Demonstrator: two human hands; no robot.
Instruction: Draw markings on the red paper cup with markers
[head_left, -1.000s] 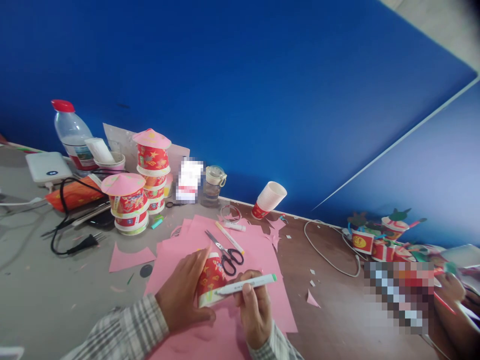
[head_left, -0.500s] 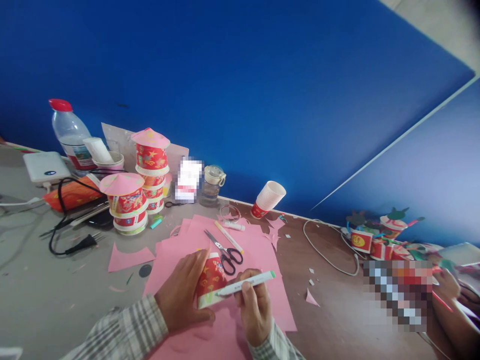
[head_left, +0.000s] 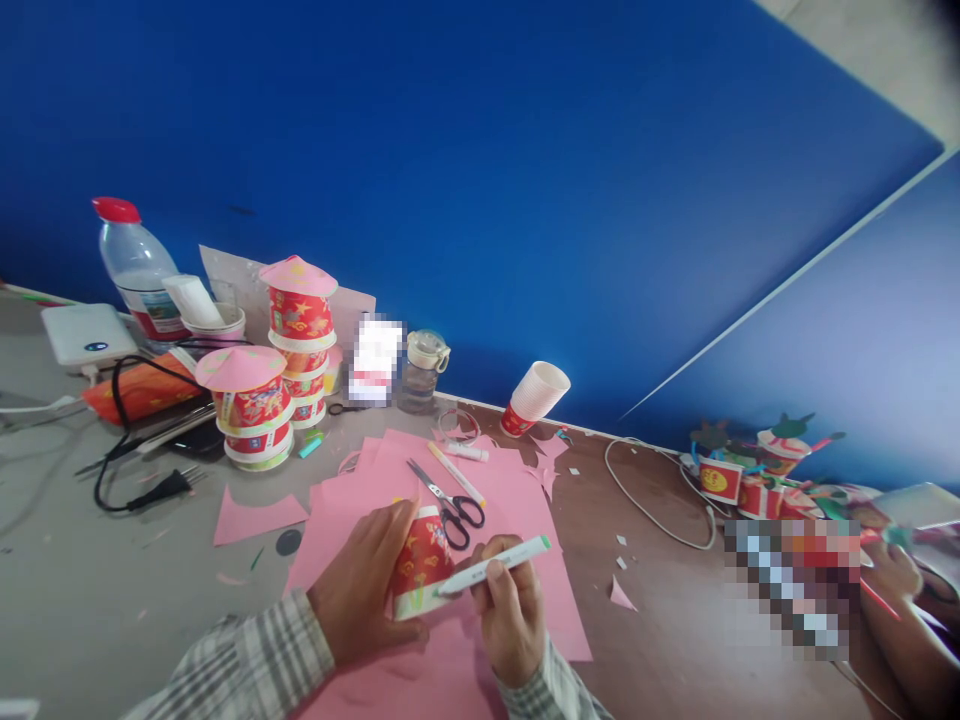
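Note:
My left hand (head_left: 365, 578) is wrapped round a red patterned paper cup (head_left: 421, 556), thumb low and fingers along its far side. The cup lies tilted over pink paper (head_left: 540, 600), and green strokes show on its pale band. Between the fingers of my right hand (head_left: 510, 610) is a white marker with a green end (head_left: 499, 565); its tip rests at the pale band. Just beyond the cup lie black-handled scissors (head_left: 457, 515) and a yellow-and-white marker (head_left: 457, 473).
Two cup towers with pink paper roofs (head_left: 241, 370) stand left. Behind are a red-capped bottle (head_left: 139, 265), a lidded water bottle (head_left: 421, 375) and stacked paper cups (head_left: 538, 393). A black plug (head_left: 161, 487) lies left. Another person's hand (head_left: 892, 570) is at the right among cup figures (head_left: 720, 480).
The marker has shifted slightly along the pale band, and its tilt has changed a little. My left hand keeps its hold on the cup. The whole view has drifted slightly.

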